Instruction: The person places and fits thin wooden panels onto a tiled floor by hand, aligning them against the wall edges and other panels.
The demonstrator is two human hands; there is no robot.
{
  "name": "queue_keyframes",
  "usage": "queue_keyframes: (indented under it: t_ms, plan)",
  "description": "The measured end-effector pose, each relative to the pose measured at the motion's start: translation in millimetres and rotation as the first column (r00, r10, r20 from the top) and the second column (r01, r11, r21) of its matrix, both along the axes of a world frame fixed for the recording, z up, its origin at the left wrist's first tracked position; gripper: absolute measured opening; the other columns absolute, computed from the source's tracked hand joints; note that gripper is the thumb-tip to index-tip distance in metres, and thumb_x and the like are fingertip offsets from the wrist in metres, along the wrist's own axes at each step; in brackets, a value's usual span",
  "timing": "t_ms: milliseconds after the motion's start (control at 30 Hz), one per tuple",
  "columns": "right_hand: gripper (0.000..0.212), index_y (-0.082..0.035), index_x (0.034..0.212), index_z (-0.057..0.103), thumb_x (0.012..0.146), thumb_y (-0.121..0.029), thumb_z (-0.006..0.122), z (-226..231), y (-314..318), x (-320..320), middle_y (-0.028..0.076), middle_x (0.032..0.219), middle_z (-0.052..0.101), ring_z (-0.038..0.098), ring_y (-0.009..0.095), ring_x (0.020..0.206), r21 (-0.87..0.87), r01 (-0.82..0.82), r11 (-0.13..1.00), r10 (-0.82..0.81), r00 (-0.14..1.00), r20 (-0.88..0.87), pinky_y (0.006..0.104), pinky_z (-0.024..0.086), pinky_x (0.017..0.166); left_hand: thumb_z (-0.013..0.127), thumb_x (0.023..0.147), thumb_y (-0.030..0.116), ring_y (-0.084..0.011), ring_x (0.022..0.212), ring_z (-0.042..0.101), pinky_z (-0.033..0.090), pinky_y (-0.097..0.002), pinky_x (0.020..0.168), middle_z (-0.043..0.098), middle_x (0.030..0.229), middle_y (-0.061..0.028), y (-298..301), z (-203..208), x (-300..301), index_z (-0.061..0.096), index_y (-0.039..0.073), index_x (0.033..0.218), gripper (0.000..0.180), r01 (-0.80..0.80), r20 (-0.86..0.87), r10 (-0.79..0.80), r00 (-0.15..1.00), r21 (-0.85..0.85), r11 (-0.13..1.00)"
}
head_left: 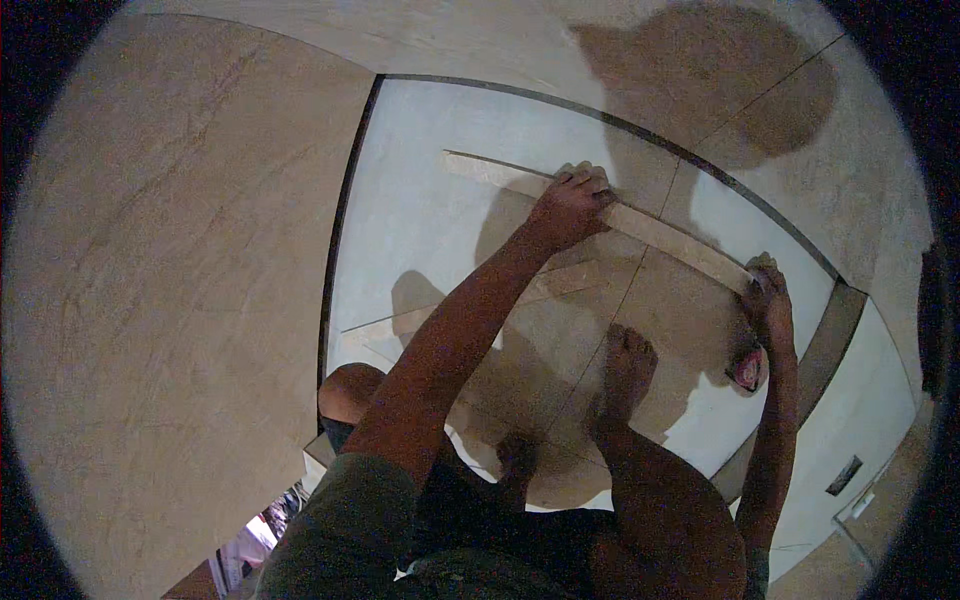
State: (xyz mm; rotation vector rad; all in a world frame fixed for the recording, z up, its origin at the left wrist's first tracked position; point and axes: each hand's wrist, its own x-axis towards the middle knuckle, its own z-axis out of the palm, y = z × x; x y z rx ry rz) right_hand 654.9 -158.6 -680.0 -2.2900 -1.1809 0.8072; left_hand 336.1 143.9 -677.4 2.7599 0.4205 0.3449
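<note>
A long, narrow pale strip (pixel 680 241), which looks like wood, runs slantwise over the light tiles in front of me. My left hand (pixel 575 208) grips it near its middle, with the fingers curled over the far edge. Around the strip's right end, my right hand (pixel 768 288) is closed. Shadow darkens that hand, so whether it also holds something small cannot be made out. Just below it, beside my right wrist, a small pink and dark object (pixel 745 370) shows; its kind is unclear. Another pale strip (pixel 400 322) lies nearer, partly behind my left forearm.
Brown marbled panels (pixel 190 220) rise at the left and far side. A dark border (pixel 540 100) edges the light tiled floor (pixel 420 120). My bare foot (pixel 630 365) rests between the strips and my body. A slotted white panel (pixel 850 440) is at right.
</note>
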Motion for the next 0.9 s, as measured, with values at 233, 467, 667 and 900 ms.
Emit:
queue_keyframes:
  t_ms: [233,467,667,900]
  plan:
    - [0.051,-0.003,0.128,0.055,0.081,-0.015,0.073,4,-2,2,0.019,0.133,0.054,0.049,0.040,0.125,-0.026,-0.245,0.969,0.241,0.921,0.308,0.0428,0.040,0.108,0.079,0.069,0.039,-0.0309,0.122,0.051,0.039,-0.0486,0.105,0.059,0.118,-0.0074,-1,-6,2,0.066,0.016,0.116,0.054,-0.041,-0.037,0.043,0.998,0.038,0.998]
    - [0.051,-0.002,0.131,0.054,0.084,-0.015,0.071,-15,-3,8,0.020,0.137,0.052,0.047,0.038,0.128,-0.085,-0.355,0.931,0.357,0.835,0.418,0.0434,0.040,0.108,0.081,0.065,0.036,-0.0300,0.119,0.050,0.038,-0.0481,0.104,0.059,0.114,-0.0066,2,-15,-6,0.069,0.020,0.108,0.047,-0.073,0.011,0.074,0.997,-0.051,0.996]
    - [0.049,-0.002,0.131,0.053,0.086,-0.014,0.068,-7,-2,-1,0.020,0.141,0.049,0.045,0.037,0.131,-0.088,-0.232,0.969,0.247,0.921,0.302,0.0433,0.039,0.109,0.081,0.065,0.039,-0.0274,0.119,0.050,0.038,-0.0458,0.101,0.059,0.111,-0.0039,0,-8,1,0.071,0.020,0.104,0.045,-0.046,-0.099,0.043,0.994,-0.031,0.998]
    - [0.049,-0.002,0.129,0.055,0.085,-0.015,0.070,12,8,-9,0.020,0.142,0.048,0.043,0.037,0.133,-0.146,-0.271,0.952,0.303,0.907,0.293,0.0400,0.037,0.112,0.080,0.067,0.040,-0.0256,0.124,0.049,0.036,-0.0491,0.103,0.060,0.119,-0.0017,5,-8,3,0.070,0.023,0.107,0.045,-0.039,-0.154,0.038,0.987,-0.001,0.999]
